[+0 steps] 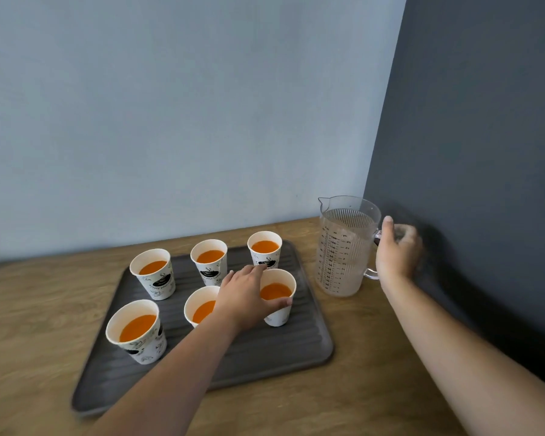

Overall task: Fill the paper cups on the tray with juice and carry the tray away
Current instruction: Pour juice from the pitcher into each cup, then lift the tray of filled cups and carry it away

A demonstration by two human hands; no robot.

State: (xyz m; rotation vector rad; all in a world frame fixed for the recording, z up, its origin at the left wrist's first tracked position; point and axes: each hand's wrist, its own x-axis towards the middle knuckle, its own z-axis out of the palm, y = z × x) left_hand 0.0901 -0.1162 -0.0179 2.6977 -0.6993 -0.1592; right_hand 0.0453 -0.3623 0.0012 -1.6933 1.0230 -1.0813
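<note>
Wooden table [38, 313], dark ridged tray [265, 357], clear measuring jug [343, 250]

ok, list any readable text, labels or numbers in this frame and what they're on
"Enjoy your..." beneath a steaming coffee-cup logo, on the back-left paper cup; the last word is blurred.
"...your Coffee", partly legible, on the back-middle paper cup.
Graduation marks and numerals on the clear measuring jug: too small to read.
Print on the other cups: blurred or hidden.

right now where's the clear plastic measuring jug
In the head view the clear plastic measuring jug stands upright on the wooden table, right of the dark tray, near the wall corner, right hand at its handle.
</note>
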